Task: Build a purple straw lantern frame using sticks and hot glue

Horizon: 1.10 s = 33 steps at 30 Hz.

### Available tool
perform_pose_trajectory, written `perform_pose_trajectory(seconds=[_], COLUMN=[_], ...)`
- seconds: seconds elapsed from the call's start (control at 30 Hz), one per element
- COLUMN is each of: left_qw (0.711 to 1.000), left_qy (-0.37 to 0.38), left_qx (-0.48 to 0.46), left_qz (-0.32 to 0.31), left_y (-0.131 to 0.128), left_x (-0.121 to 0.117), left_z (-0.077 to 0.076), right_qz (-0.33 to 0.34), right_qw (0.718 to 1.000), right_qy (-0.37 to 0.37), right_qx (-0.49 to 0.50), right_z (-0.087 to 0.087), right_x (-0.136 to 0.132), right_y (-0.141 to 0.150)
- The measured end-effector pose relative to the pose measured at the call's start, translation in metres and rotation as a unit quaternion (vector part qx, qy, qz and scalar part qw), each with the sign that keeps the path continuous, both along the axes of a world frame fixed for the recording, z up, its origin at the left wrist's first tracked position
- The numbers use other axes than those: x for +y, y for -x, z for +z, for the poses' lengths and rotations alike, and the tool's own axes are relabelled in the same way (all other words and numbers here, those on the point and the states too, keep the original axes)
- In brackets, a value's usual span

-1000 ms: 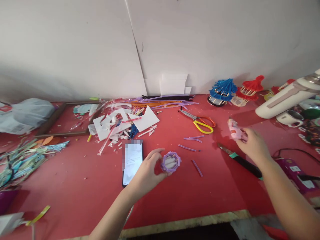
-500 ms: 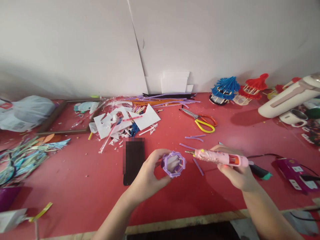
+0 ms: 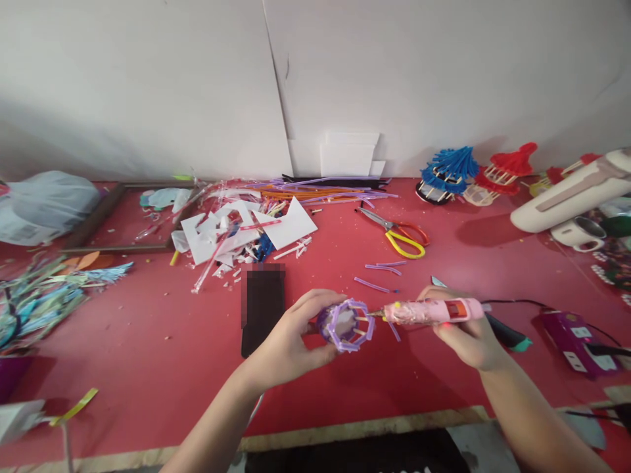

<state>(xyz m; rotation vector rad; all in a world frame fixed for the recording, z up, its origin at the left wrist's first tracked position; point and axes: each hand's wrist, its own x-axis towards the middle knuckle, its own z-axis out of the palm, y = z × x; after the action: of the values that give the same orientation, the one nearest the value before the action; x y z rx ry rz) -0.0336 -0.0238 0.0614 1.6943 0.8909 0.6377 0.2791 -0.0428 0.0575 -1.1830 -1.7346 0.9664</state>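
"What moved?"

"The pink glue gun (image 3: 428, 311) did. A second earlier it was over by the knife, well apart from the small purple frame (image 3: 345, 322). By this moment it had swung across and lay nearly level, its metal tip right at the frame's near-right rim."

"Touching it?"

"I couldn't tell. The tip and the rim overlapped in the view, and I saw no bead of glue."

"And the frame itself?"

"It had tipped over in the grip, so its open ring faced the glue gun and the pale sticks between ring and base showed better. It was held up above the red counter (image 3: 197, 387)."

"Held by what?"

"The left hand (image 3: 290, 335), thumb and fingers pinching the base side. The right hand (image 3: 468, 338) was wrapped round the glue gun's body. So both were busy, and the tool and the frame had come together between them."

"Anything else different?"

"The phone (image 3: 263, 312) had gone dark; its screen was lit a second before. It lay just beside the left hand."

"What stayed put?"

"The scissors (image 3: 404, 244) with red and yellow handles, and the cut purple pieces (image 3: 373, 285) just beyond the frame. The knife (image 3: 507, 332) lay partly hidden behind the right hand. Farther back stood a blue model (image 3: 446, 174) and a red one, neither in hand."
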Motion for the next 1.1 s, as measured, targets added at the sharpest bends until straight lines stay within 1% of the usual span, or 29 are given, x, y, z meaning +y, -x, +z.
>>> perform_pose_trajectory(seconds=[0.13, 0.3, 0.53, 0.6, 0.67, 0.77, 0.83, 0.9, 1.0, 1.1], left_qw=[1.0, 1.0, 1.0, 1.0, 0.997, 0.989, 0.981, 0.975, 0.975, 0.972], left_qy=[0.014, 0.025, 0.011, -0.013, -0.042, -0.083, -0.117, -0.139, -0.114, -0.084], left_qx=[-0.005, -0.009, -0.012, 0.006, 0.032, 0.06, 0.067, 0.072, 0.084, 0.093], left_qz=[0.003, 0.007, 0.009, 0.026, 0.053, 0.108, 0.14, 0.157, 0.174, 0.199], left_y=[0.0, 0.001, 0.001, -0.001, -0.004, -0.01, -0.015, -0.02, -0.025, -0.028], left_x=[0.0, 0.001, 0.0, 0.001, 0.001, 0.002, 0.002, 0.002, 0.0, 0.0], left_z=[0.001, 0.002, 0.005, 0.005, 0.006, 0.006, 0.005, 0.005, 0.005, 0.006], right_qz=[-0.007, 0.001, -0.004, -0.006, -0.013, -0.026, -0.042, -0.059, -0.052, -0.045], right_qw=[1.0, 1.0, 0.998, 0.996, 0.993, 0.987, 0.984, 0.983, 0.975, 0.965], right_qy=[-0.005, -0.015, -0.034, -0.053, -0.088, -0.148, -0.162, -0.161, -0.195, -0.233], right_qx=[-0.001, -0.013, -0.058, -0.071, -0.074, -0.062, -0.054, -0.063, -0.097, -0.117], right_z=[-0.001, 0.0, 0.006, 0.008, 0.009, 0.011, 0.015, 0.02, 0.026, 0.026], right_x=[0.001, 0.002, 0.004, 0.004, 0.002, -0.007, -0.015, -0.022, -0.028, -0.031], right_y=[-0.001, -0.001, 0.001, 0.0, -0.001, 0.005, 0.014, 0.024, 0.036, 0.038])
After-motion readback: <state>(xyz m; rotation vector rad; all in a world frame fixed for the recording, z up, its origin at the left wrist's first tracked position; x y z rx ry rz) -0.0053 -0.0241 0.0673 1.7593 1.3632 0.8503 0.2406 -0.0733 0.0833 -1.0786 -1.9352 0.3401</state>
